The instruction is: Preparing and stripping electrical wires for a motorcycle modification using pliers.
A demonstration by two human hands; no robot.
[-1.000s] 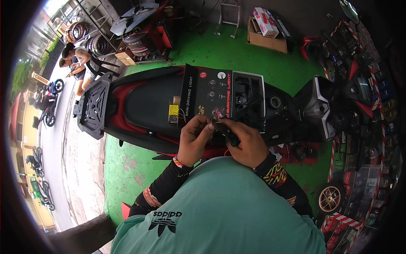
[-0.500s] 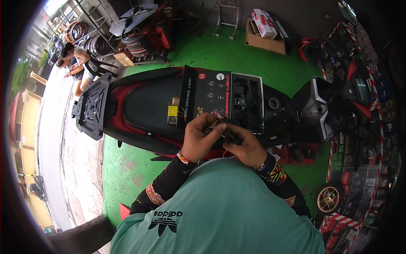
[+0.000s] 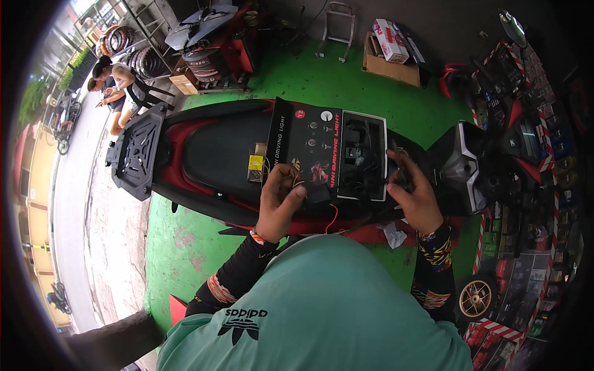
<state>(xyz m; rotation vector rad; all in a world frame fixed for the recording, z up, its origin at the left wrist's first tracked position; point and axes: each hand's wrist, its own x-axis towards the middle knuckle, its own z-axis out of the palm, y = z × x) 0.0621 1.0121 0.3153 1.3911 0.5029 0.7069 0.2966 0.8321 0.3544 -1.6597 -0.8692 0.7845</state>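
My left hand [image 3: 279, 201] is closed in a pinch on thin wires over the box's black flap. A small dark block [image 3: 318, 193] hangs beside its thumb, and a red wire [image 3: 335, 215] loops down below it. My right hand [image 3: 416, 195] is at the box's right edge, thumb and fingers curled round something dark that I cannot make out. Between the hands lies the open driving-light box [image 3: 385, 130], with black cables and parts in its tray. Its printed black lid [image 3: 315, 164] is folded out to the left. A small yellow-labelled box [image 3: 255, 163] stands on the seat.
The box rests on a black and red scooter, with its seat [image 3: 216, 148] and rear rack [image 3: 135, 151] to the left. Display shelves [image 3: 516, 284] line the right. A cardboard box [image 3: 390, 69] stands on the green floor behind. Two people [image 3: 114, 93] sit at the far left.
My hands have moved apart, the right one rightward to the box's edge and the left slightly left. The dark block and red wire show between them now.
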